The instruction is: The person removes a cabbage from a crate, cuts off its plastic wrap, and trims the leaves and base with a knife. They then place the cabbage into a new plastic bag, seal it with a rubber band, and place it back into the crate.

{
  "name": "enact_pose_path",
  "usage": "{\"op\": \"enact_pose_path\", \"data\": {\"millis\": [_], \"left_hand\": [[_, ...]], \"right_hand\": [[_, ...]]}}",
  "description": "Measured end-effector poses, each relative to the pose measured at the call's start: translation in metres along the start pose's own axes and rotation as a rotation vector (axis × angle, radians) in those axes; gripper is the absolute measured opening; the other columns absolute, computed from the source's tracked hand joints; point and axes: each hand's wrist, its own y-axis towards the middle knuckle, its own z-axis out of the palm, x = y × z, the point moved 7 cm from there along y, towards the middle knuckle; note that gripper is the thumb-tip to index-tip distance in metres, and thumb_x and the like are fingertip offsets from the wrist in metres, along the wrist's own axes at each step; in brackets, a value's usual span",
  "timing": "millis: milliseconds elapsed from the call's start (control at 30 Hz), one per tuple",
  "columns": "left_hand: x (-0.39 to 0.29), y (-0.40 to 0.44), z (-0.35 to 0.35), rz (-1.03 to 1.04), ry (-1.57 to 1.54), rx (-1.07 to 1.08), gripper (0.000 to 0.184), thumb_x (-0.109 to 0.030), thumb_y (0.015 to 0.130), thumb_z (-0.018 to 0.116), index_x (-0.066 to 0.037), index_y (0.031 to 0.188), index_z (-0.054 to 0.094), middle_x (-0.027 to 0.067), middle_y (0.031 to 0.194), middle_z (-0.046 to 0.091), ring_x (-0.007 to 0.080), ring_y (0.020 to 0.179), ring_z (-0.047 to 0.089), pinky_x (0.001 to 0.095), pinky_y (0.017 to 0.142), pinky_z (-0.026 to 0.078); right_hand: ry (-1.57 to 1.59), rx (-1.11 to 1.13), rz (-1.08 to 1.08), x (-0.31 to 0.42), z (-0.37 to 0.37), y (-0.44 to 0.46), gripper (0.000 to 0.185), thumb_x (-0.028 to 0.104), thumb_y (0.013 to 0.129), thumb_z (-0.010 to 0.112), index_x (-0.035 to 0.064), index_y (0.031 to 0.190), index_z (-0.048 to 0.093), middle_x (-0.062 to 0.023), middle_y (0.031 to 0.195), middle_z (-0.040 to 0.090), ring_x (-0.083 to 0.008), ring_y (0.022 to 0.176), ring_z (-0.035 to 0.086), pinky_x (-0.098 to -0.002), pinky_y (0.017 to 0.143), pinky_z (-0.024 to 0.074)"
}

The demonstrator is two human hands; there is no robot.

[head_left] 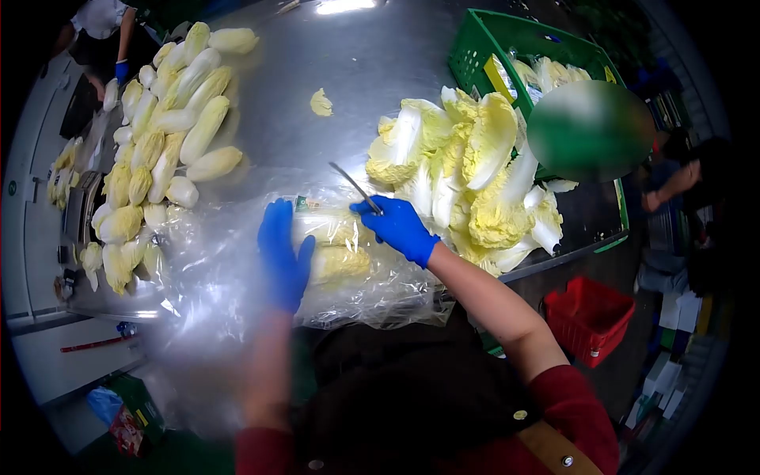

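Observation:
In the head view my right hand (pixel 402 231), in a blue glove, is closed around a knife (pixel 349 182) whose thin blade points up and left. My left hand (pixel 285 257), gloved the same way, lies open with its fingers stretched out and its thumb apart, at the left side of a clear plastic bag (pixel 400 291). Two pale yellow Chinese cabbages (pixel 339 264) lie side by side under the plastic, between my hands. A small printed label (pixel 302 203) shows at the bag's far end.
Many whole cabbages (pixel 162 131) are heaped at the left of the metal table (pixel 277 95). Loose leaves (pixel 483 170) pile up at the right, beside a green crate (pixel 487 39) with packed cabbages. A red basket (pixel 590 321) stands below right. Other people are at the upper left and right.

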Motion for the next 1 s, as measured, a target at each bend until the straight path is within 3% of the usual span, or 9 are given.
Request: {"op": "enact_pose_path", "data": {"millis": [167, 200, 333, 433, 600, 700, 900, 933, 1000], "left_hand": [[0.037, -0.018, 0.036, -0.075, 0.124, 0.118, 0.063, -0.02, 0.087, 0.061, -0.011, 0.145, 0.039, 0.0156, 0.147, 0.038, 0.0353, 0.136, 0.033, 0.0458, 0.113, 0.026], [0.039, -0.02, 0.034, -0.088, 0.123, 0.112, 0.063, -0.02, 0.087, 0.062, -0.013, 0.145, 0.039, 0.0145, 0.148, 0.037, 0.0354, 0.136, 0.034, 0.0465, 0.113, 0.027], [0.03, -0.007, 0.037, -0.004, 0.227, 0.12, 0.056, -0.021, 0.088, 0.059, -0.015, 0.142, 0.045, 0.0129, 0.142, 0.044, 0.0337, 0.129, 0.04, 0.0467, 0.109, 0.031], [0.038, -0.003, 0.043, -0.024, 0.237, 0.126, 0.052, -0.021, 0.089, 0.057, -0.016, 0.14, 0.049, 0.0121, 0.134, 0.05, 0.0329, 0.123, 0.044, 0.046, 0.105, 0.034], [0.061, 0.005, 0.047, -0.158, 0.023, 0.159, 0.044, -0.022, 0.093, 0.047, -0.014, 0.136, 0.051, 0.0179, 0.124, 0.055, 0.0354, 0.117, 0.049, 0.0451, 0.103, 0.034], [0.06, 0.004, 0.052, -0.116, 0.138, 0.129, 0.043, -0.021, 0.092, 0.054, -0.017, 0.134, 0.054, 0.0139, 0.122, 0.055, 0.034, 0.115, 0.049, 0.0448, 0.102, 0.036], [0.061, 0.008, 0.051, -0.106, 0.12, 0.103, 0.043, -0.02, 0.09, 0.055, -0.016, 0.133, 0.054, 0.015, 0.12, 0.056, 0.0341, 0.113, 0.051, 0.0452, 0.099, 0.038], [0.06, 0.009, 0.051, -0.098, 0.098, 0.092, 0.043, -0.02, 0.09, 0.055, -0.016, 0.133, 0.054, 0.0149, 0.12, 0.057, 0.034, 0.113, 0.051, 0.0451, 0.098, 0.039], [0.056, 0.013, 0.051, -0.092, 0.137, 0.118, 0.041, -0.019, 0.089, 0.056, -0.014, 0.131, 0.055, 0.015, 0.118, 0.058, 0.0343, 0.111, 0.052, 0.0452, 0.097, 0.04]], "right_hand": [[-0.335, 0.016, -0.151, 0.001, 0.001, 0.041, 0.041, 0.03, 0.087, 0.062, 0.005, 0.119, 0.064, -0.0157, 0.097, 0.069, -0.0266, 0.079, 0.067, -0.0343, 0.073, 0.052], [-0.361, 0.157, 0.095, -0.007, 0.004, 0.047, 0.05, 0.042, 0.085, 0.062, 0.0048, 0.118, 0.064, -0.0165, 0.11, 0.067, -0.0329, 0.098, 0.065, -0.0354, 0.086, 0.0499], [-0.577, 0.172, -0.208, 0.006, 0.012, 0.065, 0.054, 0.051, 0.079, 0.064, 0.0054, 0.109, 0.068, -0.0191, 0.099, 0.069, -0.0352, 0.092, 0.065, -0.0405, 0.083, 0.0503], [-0.653, 0.294, -0.059, 0.002, 0.017, 0.078, 0.053, 0.052, 0.079, 0.064, 0.0054, 0.103, 0.07, -0.0192, 0.096, 0.069, -0.0369, 0.089, 0.065, -0.0416, 0.082, 0.0502], [-0.135, 0.34, -0.021, 0.022, 0.014, 0.027, 0.036, 0.036, 0.082, 0.073, 0.0039, 0.098, 0.071, -0.0127, 0.085, 0.069, -0.0167, 0.079, 0.061, -0.0326, 0.078, 0.0481], [-0.051, 0.386, 0.253, -0.004, -0.003, 0.01, 0.038, 0.036, 0.082, 0.074, 0.006, 0.105, 0.07, -0.0116, 0.1, 0.07, -0.0175, 0.09, 0.064, -0.0312, 0.082, 0.0484], [-0.456, 0.047, -0.498, 0.053, 0.014, -0.006, 0.04, 0.027, 0.081, 0.07, 0.0132, 0.119, 0.064, -0.0095, 0.109, 0.068, -0.0226, 0.09, 0.066, -0.035, 0.071, 0.0523], [-0.71, 0.069, -0.435, 0.045, 0.026, 0.0, 0.033, 0.029, 0.081, 0.068, 0.013, 0.11, 0.069, -0.0129, 0.098, 0.07, -0.0296, 0.086, 0.066, -0.039, 0.071, 0.0521], [-0.65, 0.115, -0.353, 0.026, 0.037, 0.018, 0.029, 0.032, 0.081, 0.068, 0.012, 0.102, 0.072, -0.0131, 0.088, 0.07, -0.0305, 0.078, 0.066, -0.0386, 0.071, 0.0514]]}}
